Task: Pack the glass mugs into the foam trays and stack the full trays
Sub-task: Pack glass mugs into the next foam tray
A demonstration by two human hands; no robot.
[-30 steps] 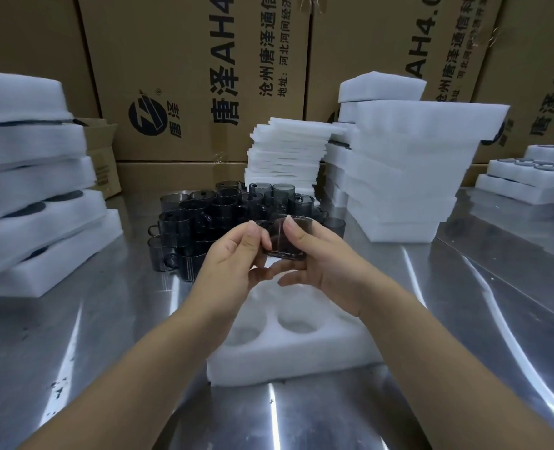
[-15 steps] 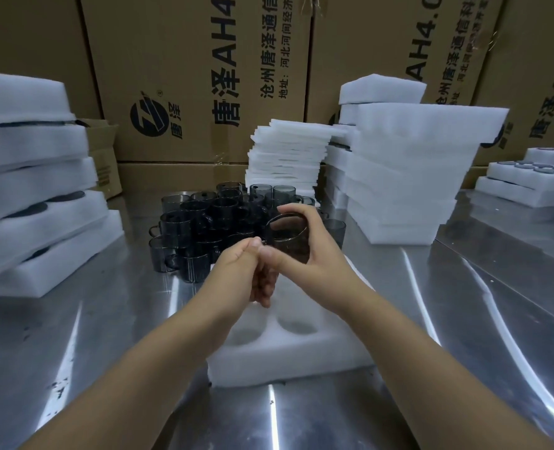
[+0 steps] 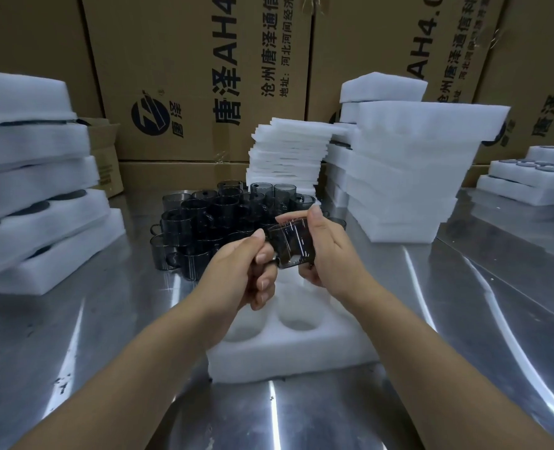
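Mug (image 3: 293, 246) is held in the air over the far end of the tray (image 3: 285, 362), just near of the loose mugs (image 3: 204, 219) on the table (image 3: 463, 319). It is tipped on its side, probably to be checked or to line up its handle before it goes into an empty pocket. Right hand (image 3: 330, 254) has thumb and fingers curled round the body, while left hand (image 3: 239, 271) pinches the left side, where the handle seems to be, its other fingers curled under. Mug is smoky dark glass, see-through, short and cylindrical, with light streaks on the wall; no chip can be made out.
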